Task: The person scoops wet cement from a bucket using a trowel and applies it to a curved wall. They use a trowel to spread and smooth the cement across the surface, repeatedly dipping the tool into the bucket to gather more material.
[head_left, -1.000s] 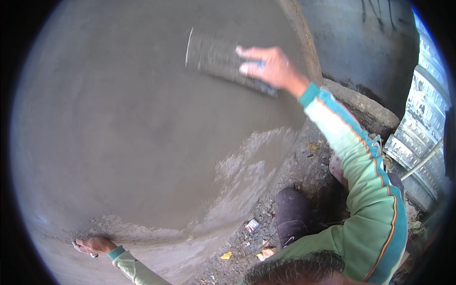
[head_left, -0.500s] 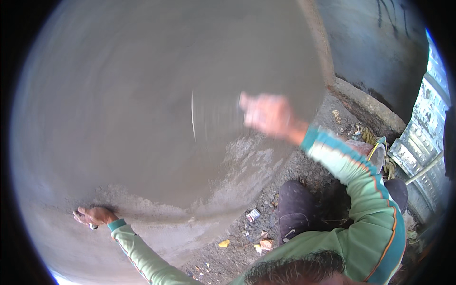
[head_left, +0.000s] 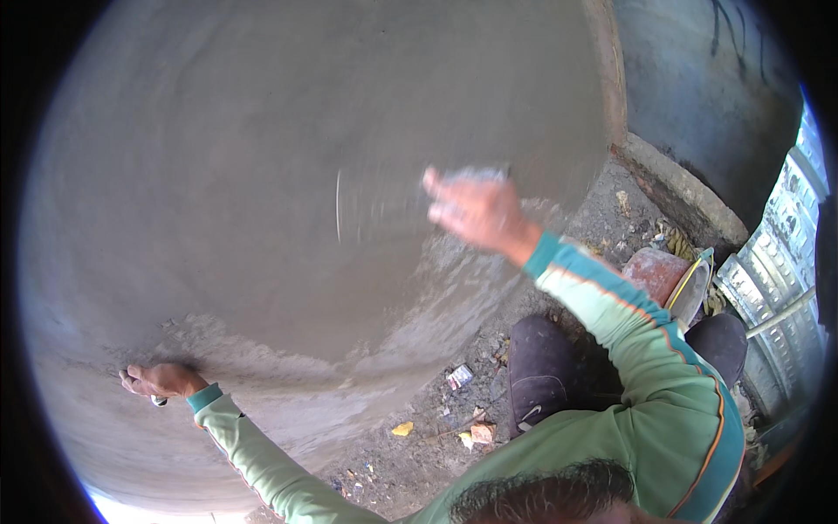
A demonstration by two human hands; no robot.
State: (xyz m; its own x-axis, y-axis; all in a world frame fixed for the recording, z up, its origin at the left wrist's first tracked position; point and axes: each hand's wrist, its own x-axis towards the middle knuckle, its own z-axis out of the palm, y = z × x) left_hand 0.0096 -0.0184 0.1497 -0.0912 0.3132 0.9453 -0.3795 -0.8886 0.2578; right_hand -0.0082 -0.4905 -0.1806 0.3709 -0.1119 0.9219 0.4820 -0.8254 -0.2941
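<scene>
My right hand (head_left: 480, 210) is closed around the grip of a plastering trowel, blurred by motion. The flat trowel blade (head_left: 375, 208) lies against the grey plastered wall (head_left: 236, 210), its far left edge a thin bright line. Most of the grip is hidden by my fingers. Lower left, my left hand (head_left: 166, 380) is against a rough band of the wall, its fingers bent. A small shiny rounded end (head_left: 159, 401) pokes out under it; the rest of that thing is hidden.
A reddish bucket (head_left: 655, 272) lies tipped over by my knee (head_left: 546, 375). Litter, a yellow leaf (head_left: 402, 429) and a small packet (head_left: 459, 376) are strewn over the dirt ground. A low concrete ledge (head_left: 685, 188) and a corrugated metal sheet (head_left: 772, 271) stand to the right.
My right hand and the trowel have moved a little to the left across the wall. The left hand sits slightly further left and higher in the picture, and the view has shifted slightly.
</scene>
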